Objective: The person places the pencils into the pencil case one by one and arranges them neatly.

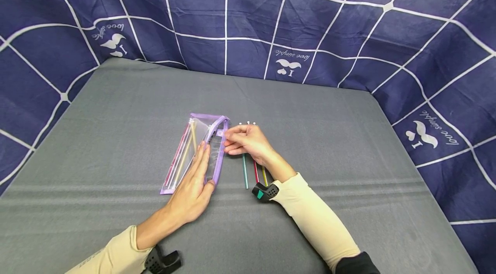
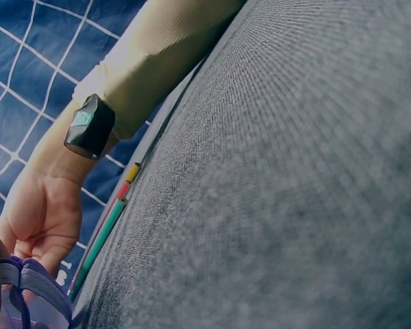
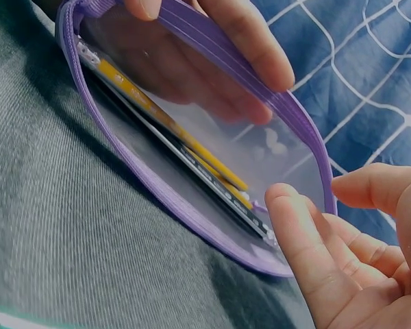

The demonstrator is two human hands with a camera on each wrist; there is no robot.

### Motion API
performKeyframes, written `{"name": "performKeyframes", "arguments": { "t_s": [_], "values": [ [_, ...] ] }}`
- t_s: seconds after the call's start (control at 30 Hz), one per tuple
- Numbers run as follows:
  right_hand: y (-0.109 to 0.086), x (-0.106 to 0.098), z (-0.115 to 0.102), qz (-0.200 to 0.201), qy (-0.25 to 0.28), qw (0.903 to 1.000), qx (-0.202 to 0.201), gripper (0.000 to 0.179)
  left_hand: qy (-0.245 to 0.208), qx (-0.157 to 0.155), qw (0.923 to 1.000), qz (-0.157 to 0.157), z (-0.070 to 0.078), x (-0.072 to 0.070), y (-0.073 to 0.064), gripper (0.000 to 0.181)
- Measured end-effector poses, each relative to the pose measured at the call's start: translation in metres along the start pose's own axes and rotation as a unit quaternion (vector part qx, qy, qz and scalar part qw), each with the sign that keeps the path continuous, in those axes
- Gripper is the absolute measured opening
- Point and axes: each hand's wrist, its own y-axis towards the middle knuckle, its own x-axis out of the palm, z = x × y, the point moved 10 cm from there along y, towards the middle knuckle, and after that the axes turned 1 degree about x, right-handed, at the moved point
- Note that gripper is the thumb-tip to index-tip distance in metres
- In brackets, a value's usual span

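A clear pencil pouch with purple edging [image 1: 220,164] lies in the middle of the table, its mouth gaping on the right. Inside are a black pencil [image 3: 222,188], a yellow pencil [image 3: 151,106] and others. My left hand [image 1: 190,196] lies along the pouch with long fingers. In the right wrist view its fingers straddle the upper purple rim, some showing through the film. Beside the pouch's far right edge is my right hand [image 1: 249,142]. Thumb and forefinger stand apart there, fingertips right at the purple edge, with nothing held between them.
Right of the pouch, partly under my right hand, lie a teal pencil [image 1: 245,172], a red pencil [image 1: 256,172] and a yellow pencil [image 1: 265,175], side by side. A grey cloth covers the table [image 1: 329,136]. Blue checked fabric [image 1: 252,11] hangs behind it.
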Motion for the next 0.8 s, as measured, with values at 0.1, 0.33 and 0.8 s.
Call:
{"name": "performKeyframes", "arguments": {
  "t_s": [0.1,0.33,0.8],
  "values": [
    [-0.001,-0.006,0.001,0.007,0.002,1.0000,0.001,0.029,0.000,0.003,1.0000,0.002,0.000,0.000,0.000,0.083],
    [-0.003,-0.017,0.000,0.020,0.005,0.9998,-0.002,0.030,0.001,0.006,1.0000,0.003,0.000,0.000,0.001,0.083],
    [-0.009,-0.040,0.000,0.033,0.000,0.9995,-0.005,0.033,0.000,0.011,0.9999,0.007,0.001,0.000,0.001,0.083]
  ]
}}
